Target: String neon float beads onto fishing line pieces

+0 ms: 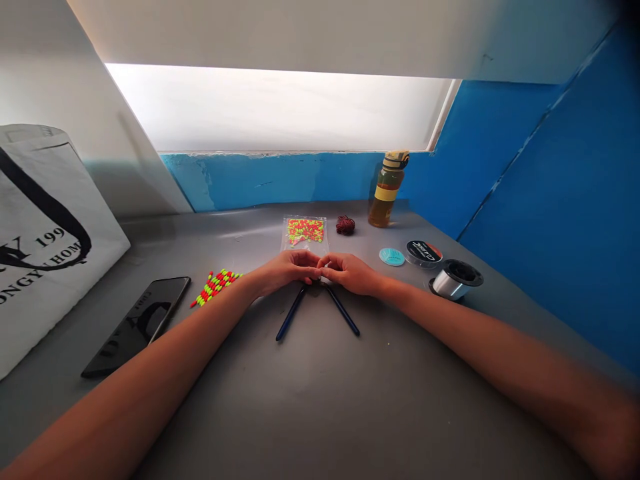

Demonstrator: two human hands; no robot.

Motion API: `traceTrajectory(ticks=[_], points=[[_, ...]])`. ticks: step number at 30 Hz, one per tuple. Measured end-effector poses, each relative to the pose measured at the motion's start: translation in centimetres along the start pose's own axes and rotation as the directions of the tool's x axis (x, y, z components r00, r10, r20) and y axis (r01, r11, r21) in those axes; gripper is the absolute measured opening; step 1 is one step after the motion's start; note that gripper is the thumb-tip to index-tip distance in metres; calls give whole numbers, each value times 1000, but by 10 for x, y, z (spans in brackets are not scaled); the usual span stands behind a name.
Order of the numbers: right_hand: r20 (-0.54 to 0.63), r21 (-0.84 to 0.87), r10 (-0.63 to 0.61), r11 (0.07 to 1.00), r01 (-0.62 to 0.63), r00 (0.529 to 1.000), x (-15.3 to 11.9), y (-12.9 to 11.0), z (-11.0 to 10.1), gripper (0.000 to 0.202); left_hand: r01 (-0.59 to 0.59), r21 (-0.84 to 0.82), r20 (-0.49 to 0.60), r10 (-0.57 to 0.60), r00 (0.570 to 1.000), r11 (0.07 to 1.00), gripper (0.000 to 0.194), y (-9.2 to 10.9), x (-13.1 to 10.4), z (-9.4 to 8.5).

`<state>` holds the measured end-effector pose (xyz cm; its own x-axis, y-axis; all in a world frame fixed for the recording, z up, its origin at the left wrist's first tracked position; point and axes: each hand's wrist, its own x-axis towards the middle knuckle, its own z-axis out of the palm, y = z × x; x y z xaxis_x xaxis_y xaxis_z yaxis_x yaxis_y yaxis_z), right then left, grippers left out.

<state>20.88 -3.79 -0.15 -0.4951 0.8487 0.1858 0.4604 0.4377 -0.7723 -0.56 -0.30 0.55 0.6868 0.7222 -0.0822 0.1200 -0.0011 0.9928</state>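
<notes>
My left hand [291, 270] and my right hand [347, 272] meet at the middle of the table, fingertips pinched together and touching. Whatever lies between the fingers is too small or hidden to make out. Just below them rests a pair of pliers with dark blue handles [342, 309] spread apart; its head is partly covered by my hands. Behind my hands lies a clear bag of red, orange and yellow-green beads [306, 231]. Left of my left wrist is a patch of red and yellow-green beads [217, 285] in rows, partly hidden by the forearm.
A black phone [137, 327] and a white printed bag [45, 267] are at left. Dark red cord [345, 225] and a bottle [387, 190] stand at the back. At right lie a blue disc [391, 257], a labelled round case [423, 253] and a spool of clear line [453, 283].
</notes>
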Motion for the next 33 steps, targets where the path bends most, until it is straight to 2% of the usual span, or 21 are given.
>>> traceTrajectory(ticks=[18,33], points=[[29,-33,-9,999,10,1000,0,8,1,26,30,2,2,-30,1000,1000,32,1,1,1],[19,-70,0,998,1,1000,0,-2,0,20,18,93,9,-19,1000,996,35,3,-1,1]])
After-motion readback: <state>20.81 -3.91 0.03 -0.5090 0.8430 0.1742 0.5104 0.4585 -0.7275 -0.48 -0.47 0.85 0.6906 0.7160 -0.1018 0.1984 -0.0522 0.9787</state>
